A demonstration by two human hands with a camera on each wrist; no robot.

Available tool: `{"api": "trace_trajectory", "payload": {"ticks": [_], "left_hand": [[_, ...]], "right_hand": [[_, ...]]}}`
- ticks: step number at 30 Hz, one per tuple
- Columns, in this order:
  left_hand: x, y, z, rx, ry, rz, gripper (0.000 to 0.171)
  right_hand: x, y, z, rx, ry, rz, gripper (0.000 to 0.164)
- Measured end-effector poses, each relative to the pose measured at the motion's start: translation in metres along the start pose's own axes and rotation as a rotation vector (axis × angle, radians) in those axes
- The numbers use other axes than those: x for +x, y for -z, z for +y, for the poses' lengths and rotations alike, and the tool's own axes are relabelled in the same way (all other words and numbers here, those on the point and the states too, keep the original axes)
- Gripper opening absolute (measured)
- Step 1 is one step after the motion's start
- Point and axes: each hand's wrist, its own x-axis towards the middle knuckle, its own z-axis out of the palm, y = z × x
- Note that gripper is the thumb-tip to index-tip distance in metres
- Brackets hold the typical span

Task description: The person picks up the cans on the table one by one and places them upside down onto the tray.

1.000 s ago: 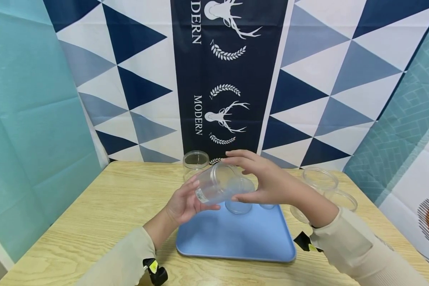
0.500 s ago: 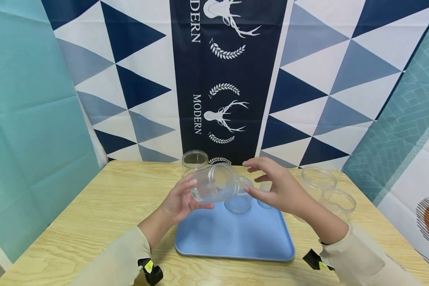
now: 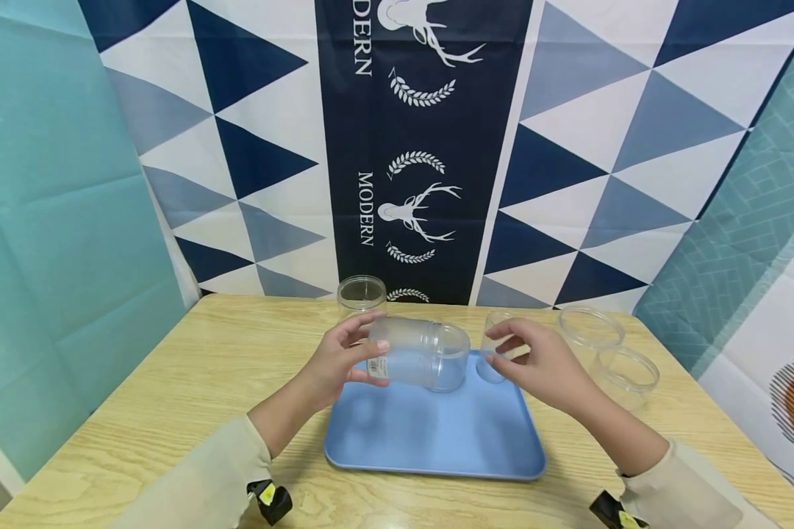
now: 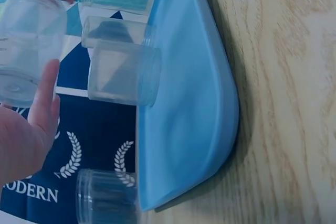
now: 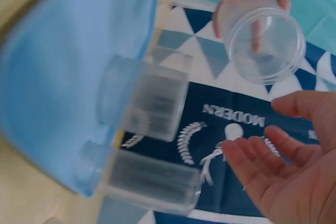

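Pale wood-grain counter [image 3: 205, 382] bears a blue tray [image 3: 437, 444]; above the tray's left rear, the fingers of the left hand [image 3: 331, 358] grasp a sideways clear jar [image 3: 403, 349]. The right hand [image 3: 548, 367] has moved away, leaving that jar to the left alone, and hovers near the slim cup [image 3: 490, 367] at the tray's right rear, fingers loosely curved, empty.

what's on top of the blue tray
On the blue tray stand a wide clear jar and, further right, a narrower container. In the head view, the left hand and its held jar cover part of the tray's far left.
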Motion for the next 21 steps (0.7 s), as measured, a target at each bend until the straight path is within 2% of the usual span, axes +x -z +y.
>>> {"api": "trace_trajectory", "payload": {"ticks": [4, 8, 15, 21], "left_hand": [[-0.002, -0.003, 0.004, 0.061, 0.005, 0.006, 0.064], [-0.004, -0.007, 0.009, 0.112, 0.008, 0.02, 0.066], [-0.007, -0.019, 0.017, 0.299, -0.021, 0.02, 0.063], [-0.01, -0.033, 0.02, 0.489, -0.082, 0.0, 0.063]], "right_hand": [[-0.004, 0.002, 0.013, -0.014, -0.167, -0.057, 0.024], [-0.009, 0.001, 0.026, 0.023, -0.285, -0.109, 0.025], [-0.018, -0.004, 0.046, 0.086, -0.378, -0.151, 0.03], [-0.023, -0.01, 0.062, 0.106, -0.435, -0.159, 0.031]]}}
